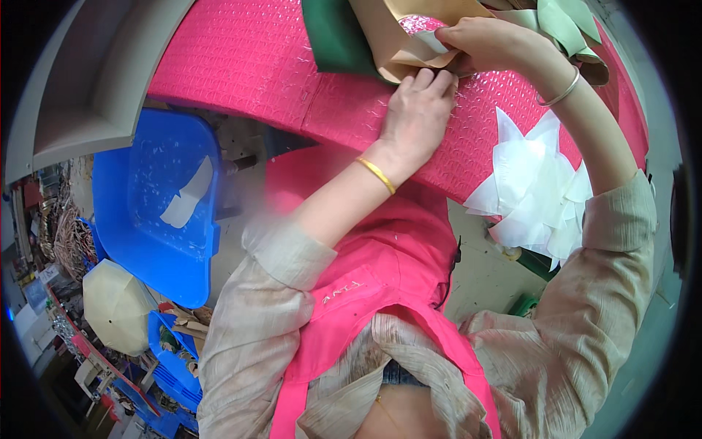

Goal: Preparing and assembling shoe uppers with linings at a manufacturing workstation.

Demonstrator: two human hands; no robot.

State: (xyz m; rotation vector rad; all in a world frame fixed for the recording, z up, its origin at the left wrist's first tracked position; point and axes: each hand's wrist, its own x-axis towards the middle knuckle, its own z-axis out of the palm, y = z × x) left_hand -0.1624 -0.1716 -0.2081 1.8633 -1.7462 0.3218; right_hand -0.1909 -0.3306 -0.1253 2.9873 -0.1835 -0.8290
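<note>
A tan sheet of leather-like material curves up from the pink quilted table cover at the far side. My left hand, with a gold bangle at its wrist, has its fingers curled down on the sheet's near edge. My right hand, wearing a silver bangle, reaches round from the right and pinches the sheet's edge close by. A small whitish piece shows beside the right fingers. The fingertips of both hands are partly hidden. A dark green sheet lies against the tan one on the left.
White pointed pieces are heaped at the table's near right edge. Pale green pieces lie at the far right. Left of me stands a blue plastic chair-like shell holding a white scrap. A grey cabinet borders the table's left end.
</note>
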